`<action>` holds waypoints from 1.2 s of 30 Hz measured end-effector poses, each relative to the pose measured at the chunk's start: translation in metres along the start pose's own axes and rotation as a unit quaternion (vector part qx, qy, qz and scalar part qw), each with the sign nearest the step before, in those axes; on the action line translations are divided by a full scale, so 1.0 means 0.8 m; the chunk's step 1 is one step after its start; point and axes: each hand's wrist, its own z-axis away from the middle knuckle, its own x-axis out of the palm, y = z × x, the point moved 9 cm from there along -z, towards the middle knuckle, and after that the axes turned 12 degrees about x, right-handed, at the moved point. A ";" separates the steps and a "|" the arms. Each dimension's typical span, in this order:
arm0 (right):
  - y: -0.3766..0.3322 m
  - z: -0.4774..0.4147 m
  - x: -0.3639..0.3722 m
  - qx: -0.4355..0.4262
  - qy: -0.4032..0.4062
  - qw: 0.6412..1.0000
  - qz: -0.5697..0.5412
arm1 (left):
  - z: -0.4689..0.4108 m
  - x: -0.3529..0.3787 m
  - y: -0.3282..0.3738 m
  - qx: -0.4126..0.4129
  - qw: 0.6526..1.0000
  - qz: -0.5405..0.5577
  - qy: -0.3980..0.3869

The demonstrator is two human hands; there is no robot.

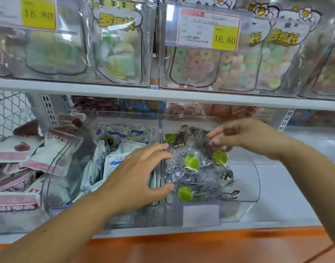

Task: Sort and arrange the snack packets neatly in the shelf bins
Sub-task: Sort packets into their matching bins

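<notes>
The packet you are working on lies in the rightmost clear bin of the lower shelf, on top of others of its kind; how many lie under it is hard to make out through the crinkled film. Your left hand is spread wide with straight fingers. Its fingertips and thumb touch the packet's left edge without closing round it. Your right hand reaches to the packet's upper right corner, but its fingers are blurred, so whether they pinch the film cannot be told.

The packet is glossy see-through plastic printed with round green fruits and dark lettering, and the contents inside are dark and small. The bin is smooth transparent plastic with a rounded side wall, and a blank white label sits on its front.

Just to the left, touching it, a second clear bin holds white-and-blue packets, some upright, some leaning. Further left, a heap of pink-and-white packets is cut off by the frame's edge.

On the upper shelf board stand clear bins of pouches filled with pastel ring sweets, partly hidden behind a price tag reading 16.80. An orange ledge runs along the bottom.
</notes>
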 end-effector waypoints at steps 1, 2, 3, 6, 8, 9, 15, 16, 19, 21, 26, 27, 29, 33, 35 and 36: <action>-0.002 0.002 -0.020 -0.005 0.078 0.994 0.078 | -0.001 -0.001 0.000 0.001 1.000 -0.003 0.000; 0.001 0.001 -0.029 0.002 0.130 0.978 0.164 | -0.003 -0.001 0.001 0.001 1.000 -0.006 0.000; 0.007 0.000 -0.024 0.016 0.144 0.962 0.233 | -0.005 -0.002 0.001 -0.001 1.000 -0.007 -0.001; 0.035 -0.018 0.031 0.023 0.098 0.902 0.420 | -0.012 -0.003 0.003 -0.003 1.000 -0.009 -0.006; 0.037 -0.019 0.060 0.001 0.098 0.867 0.488 | -0.019 -0.003 0.007 0.003 1.000 -0.018 -0.006; 0.032 -0.015 0.072 -0.015 0.089 0.872 0.482 | -0.024 -0.003 0.009 0.007 1.000 -0.024 -0.004; 0.018 0.023 0.055 -0.041 0.014 0.969 0.243 | -0.050 0.010 0.029 0.022 0.998 -0.043 -0.026; 0.020 0.020 0.034 -0.046 0.069 0.962 0.261 | -0.051 0.013 0.031 0.022 0.998 -0.053 -0.031; 0.038 0.001 0.006 -0.034 0.138 0.924 0.355 | -0.051 0.013 0.028 0.014 0.998 -0.057 -0.026; 0.060 -0.014 0.020 0.008 0.081 0.914 0.398 | -0.048 0.013 0.024 0.015 0.998 -0.056 -0.027; 0.063 -0.032 0.036 0.055 0.060 0.893 0.442 | -0.045 0.012 0.023 0.009 0.999 -0.032 -0.023; 0.059 -0.031 0.036 0.047 0.073 0.897 0.433 | -0.044 0.012 0.023 0.006 0.999 -0.030 -0.025; 0.053 -0.024 0.032 0.024 0.100 0.910 0.401 | -0.044 0.010 0.022 -0.004 0.999 -0.022 -0.029; 0.032 0.010 0.013 -0.039 0.140 0.945 0.292 | -0.041 0.000 0.026 -0.018 1.000 -0.005 -0.018; 0.015 0.036 -0.003 -0.060 0.163 0.958 0.230 | -0.040 -0.007 0.031 -0.016 1.000 0.007 -0.007; 0.005 0.049 -0.011 -0.074 0.175 0.961 0.199 | -0.039 -0.012 0.035 -0.014 1.000 0.016 -0.001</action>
